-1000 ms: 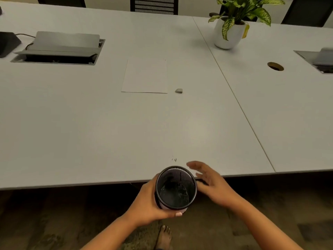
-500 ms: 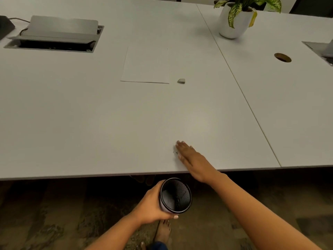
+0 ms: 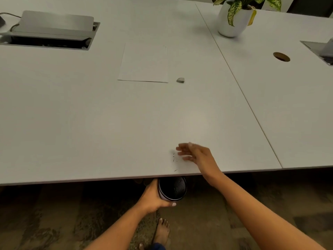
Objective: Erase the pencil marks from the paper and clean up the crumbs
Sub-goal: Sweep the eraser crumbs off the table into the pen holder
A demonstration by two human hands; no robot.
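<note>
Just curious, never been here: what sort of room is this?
Probably an office meeting room: a long white table with a flip-up cable box set into it, a round cable hole, and a potted plant.

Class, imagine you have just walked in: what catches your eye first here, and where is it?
The right hand, blurred, is beside dark crumbs near the front edge of the table. Below that edge, the left hand grips a black mesh cup. Farther back lie the paper and eraser.

potted plant (image 3: 236,24) far right on white table (image 3: 72,123); open cable hatch (image 3: 52,31) far left; grommet hole (image 3: 281,57) near second hatch (image 3: 322,51)
</note>
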